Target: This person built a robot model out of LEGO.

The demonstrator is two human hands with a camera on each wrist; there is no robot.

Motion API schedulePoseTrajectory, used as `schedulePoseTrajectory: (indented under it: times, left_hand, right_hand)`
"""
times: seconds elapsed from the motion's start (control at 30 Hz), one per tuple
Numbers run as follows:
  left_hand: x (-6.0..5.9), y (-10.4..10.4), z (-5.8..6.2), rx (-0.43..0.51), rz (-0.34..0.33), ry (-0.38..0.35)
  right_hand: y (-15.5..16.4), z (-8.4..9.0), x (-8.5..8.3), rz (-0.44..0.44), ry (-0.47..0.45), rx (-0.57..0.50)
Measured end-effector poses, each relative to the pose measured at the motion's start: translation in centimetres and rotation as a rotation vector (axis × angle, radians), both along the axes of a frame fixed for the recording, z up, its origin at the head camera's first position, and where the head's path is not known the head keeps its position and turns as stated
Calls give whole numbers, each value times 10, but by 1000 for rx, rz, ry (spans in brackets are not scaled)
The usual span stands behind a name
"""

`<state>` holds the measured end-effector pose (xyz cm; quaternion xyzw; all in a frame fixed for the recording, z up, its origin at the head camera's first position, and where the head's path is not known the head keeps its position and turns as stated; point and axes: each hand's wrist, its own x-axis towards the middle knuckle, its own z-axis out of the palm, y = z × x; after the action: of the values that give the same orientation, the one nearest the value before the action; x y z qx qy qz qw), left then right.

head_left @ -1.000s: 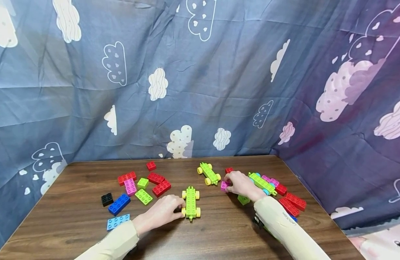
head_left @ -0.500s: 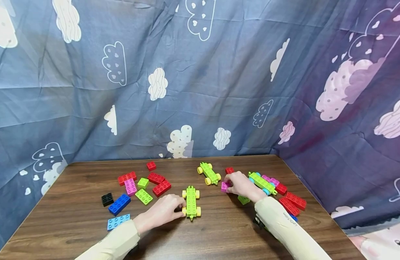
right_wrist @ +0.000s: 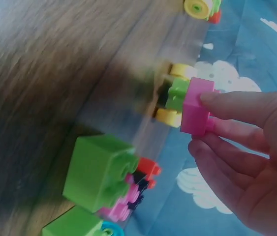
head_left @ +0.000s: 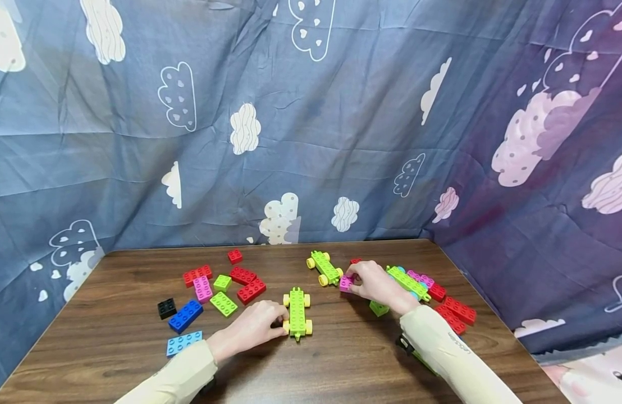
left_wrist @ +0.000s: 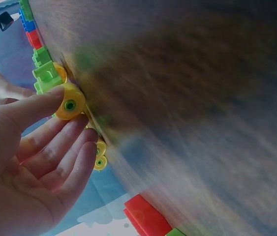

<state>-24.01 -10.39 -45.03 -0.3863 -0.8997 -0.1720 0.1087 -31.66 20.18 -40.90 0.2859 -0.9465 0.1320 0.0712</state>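
Note:
My left hand holds a lime-green toy car base by its near left side. In the left wrist view, thumb and fingers close on its yellow wheel. The base stands on the table, its studs facing up. Farther right, my right hand pinches a pink brick between thumb and fingers. That brick appears raised off the table in the right wrist view. Behind it stands a second lime-green car base with yellow wheels. A green brick sits just beneath the right hand, partly covered.
Left on the wooden table lie several bricks, among them a black one, a dark blue one and a light blue one. A green base with blue wheels and red bricks lie at right. A cloud-print curtain hangs behind.
My right hand has lifted the pink brick and shifted slightly left and up with it, toward the far car base. The left hand and its car base stay nearly still.

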Motion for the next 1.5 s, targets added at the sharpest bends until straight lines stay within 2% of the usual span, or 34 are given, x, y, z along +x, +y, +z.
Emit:
schedulePoseTrajectory:
  times: [0.2, 0.5, 1.0, 1.2, 1.5]
  left_hand:
    - [0, 2, 1, -15, 22, -33]
    - [0, 3, 0, -11, 24, -21]
    - [0, 2, 0, -11, 30, -31]
    - [-1, 2, -1, -9, 30, -23]
    - [-1, 2, -2, -5, 28, -18]
  right_hand:
    - [-8, 3, 5, 43, -7, -14]
    - [-25, 0, 11, 121, -13, -80]
    - [-49, -4, 9, 155, -19, -98]
    - [-58, -2, 10, 175, -30, -123]
    - [-68, -3, 14, 193, -37, -105]
